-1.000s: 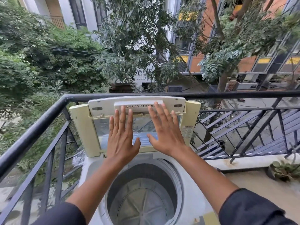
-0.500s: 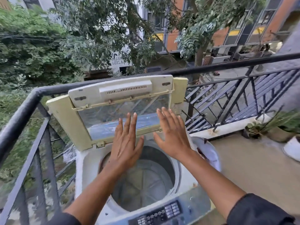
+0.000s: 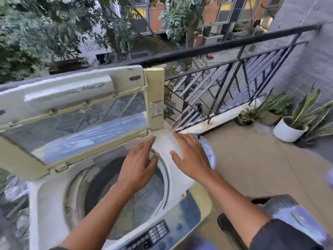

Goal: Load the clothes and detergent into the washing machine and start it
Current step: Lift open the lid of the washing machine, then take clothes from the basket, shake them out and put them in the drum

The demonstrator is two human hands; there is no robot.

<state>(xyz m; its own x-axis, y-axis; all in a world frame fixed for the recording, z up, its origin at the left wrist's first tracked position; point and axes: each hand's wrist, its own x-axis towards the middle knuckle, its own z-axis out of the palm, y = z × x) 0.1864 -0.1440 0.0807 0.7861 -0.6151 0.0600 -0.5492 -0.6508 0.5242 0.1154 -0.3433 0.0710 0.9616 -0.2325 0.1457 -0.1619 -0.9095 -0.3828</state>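
Cream plastic washer (image 3: pixel 46 199) stands against the black railing (image 3: pixel 225 46) on a balcony, lid (image 3: pixel 75 112) folded up and standing open at the back. Drum (image 3: pixel 137 201) is visible below the round opening; no contents discernible, frame blurred. Control panel (image 3: pixel 155 233) at near edge. Left hand (image 3: pixel 138 166) hovers over the drum's right rim, fingers straight and spread, holding nothing. Right hand (image 3: pixel 191 156) lies flat, fingers extended, above the washer's right top corner, holding nothing; contact cannot be told. Potted plants (image 3: pixel 292 123) stand on the floor (image 3: pixel 252 168) to the right, well apart.
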